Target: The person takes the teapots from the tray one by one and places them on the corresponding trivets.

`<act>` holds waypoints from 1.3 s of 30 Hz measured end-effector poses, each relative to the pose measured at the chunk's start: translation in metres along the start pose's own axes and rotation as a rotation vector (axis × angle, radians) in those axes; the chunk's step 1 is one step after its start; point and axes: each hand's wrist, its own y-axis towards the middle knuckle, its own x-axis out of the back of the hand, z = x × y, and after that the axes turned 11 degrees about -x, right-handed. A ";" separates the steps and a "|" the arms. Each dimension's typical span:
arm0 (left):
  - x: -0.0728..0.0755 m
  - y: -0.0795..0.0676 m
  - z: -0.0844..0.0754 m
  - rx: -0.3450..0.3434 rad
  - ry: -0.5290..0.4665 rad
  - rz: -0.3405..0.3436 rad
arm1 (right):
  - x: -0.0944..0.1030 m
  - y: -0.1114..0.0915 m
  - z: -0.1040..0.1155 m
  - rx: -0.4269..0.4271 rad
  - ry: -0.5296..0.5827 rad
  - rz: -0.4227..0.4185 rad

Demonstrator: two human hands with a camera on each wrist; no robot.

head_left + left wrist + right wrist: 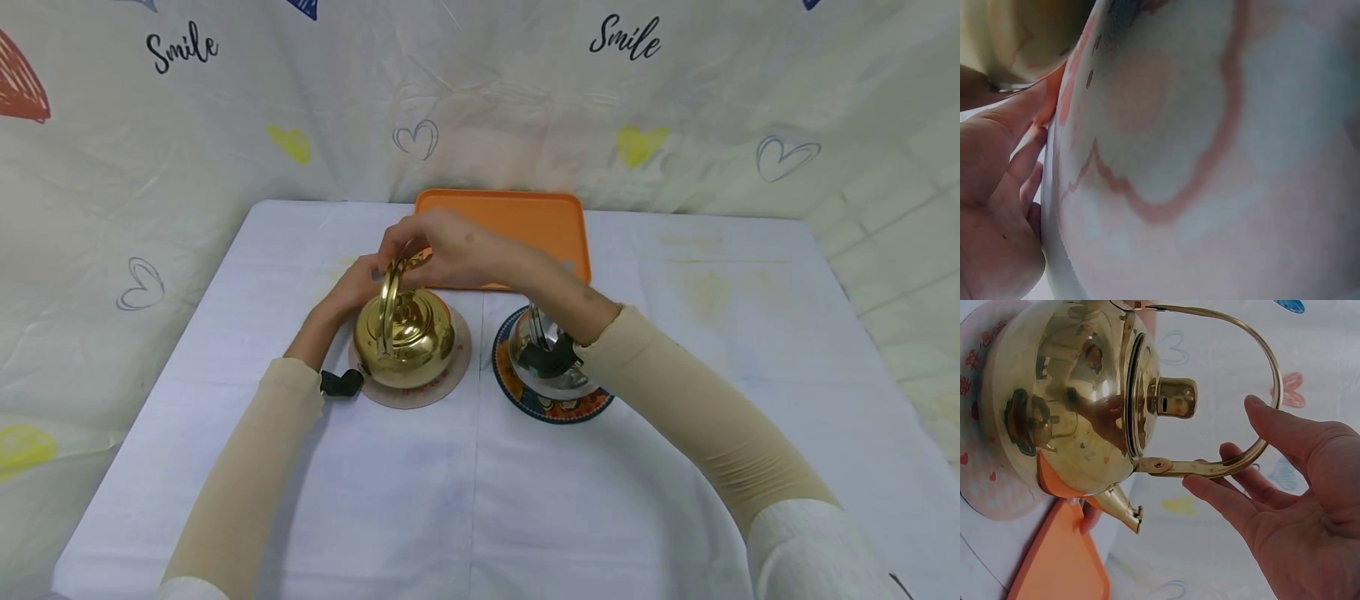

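Note:
A shiny gold kettle (423,354) stands on a round pink mat (462,350) left of the middle. My right hand (457,250) reaches over and grips its arched handle (1277,375), thumb on one side and fingers on the other in the right wrist view. Behind the kettle's left side, my left hand (354,287) is low by the body, its fingers (1025,153) stretched along the mat's edge in the left wrist view. The spout (1119,509) points toward the tray side, with a left fingertip (1089,517) near it.
To the right, a silver kettle (558,385) stands on a dark, patterned round mat (502,367), partly hidden by my right wrist. An orange tray (517,221) lies at the back edge of the white-covered table (420,500). Behind it hangs a printed sheet (517,92).

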 end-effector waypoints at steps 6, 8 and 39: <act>0.001 0.000 -0.002 -0.001 0.025 0.011 | -0.002 -0.002 0.001 -0.025 -0.015 0.007; 0.001 -0.001 -0.003 -0.004 0.022 0.013 | -0.002 -0.002 0.001 -0.031 -0.024 0.006; 0.006 -0.001 0.004 0.050 0.009 0.050 | 0.035 -0.026 -0.005 -0.195 -0.009 -0.029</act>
